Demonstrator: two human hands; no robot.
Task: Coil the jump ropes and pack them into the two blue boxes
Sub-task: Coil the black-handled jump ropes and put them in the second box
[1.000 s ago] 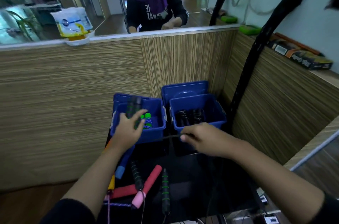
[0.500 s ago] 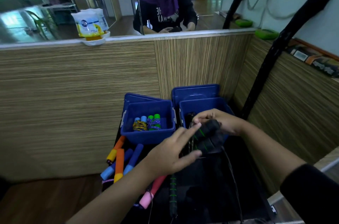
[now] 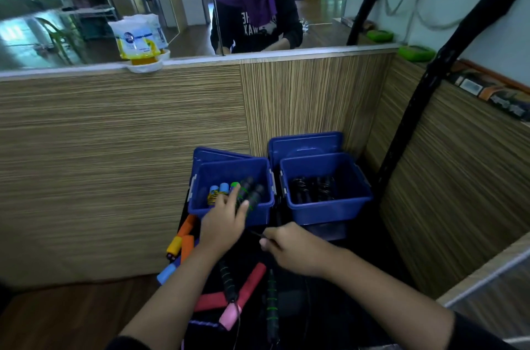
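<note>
Left hand (image 3: 222, 227) curled around a pair of black handles with green rings (image 3: 249, 195), held over the front rim and inside the left blue box (image 3: 229, 210). Right hand (image 3: 295, 249) pinched on a thin black cord (image 3: 258, 234) between thumb and fingers, just in front of the two boxes; cord judged to belong to the rope in the left hand, though not traceable.

Head view, task progress: left blue box already loaded with a coiled rope with light blue handles (image 3: 219, 190) and a green-tipped handle beside it. Right blue box (image 3: 325, 191) already loaded with coiled black ropes (image 3: 314, 187). Lids (image 3: 305, 143) propped behind both boxes. Left on the dark table (image 3: 329, 306), uncoiled: orange handles (image 3: 183, 237), a light blue handle (image 3: 166, 273), red and pink handles (image 3: 246, 289), and two black handles with green rings (image 3: 271, 301). Task judged partly done, with several ropes not yet coiled or packed.

Head view, writing: white and yellow bag (image 3: 137, 39) on the ledge marked with a round blue logo, text too small to read. Mirrored letters on the reflected black top, only partly legible. Boxes on the right shelf (image 3: 493, 94) printed, not readable.
</note>
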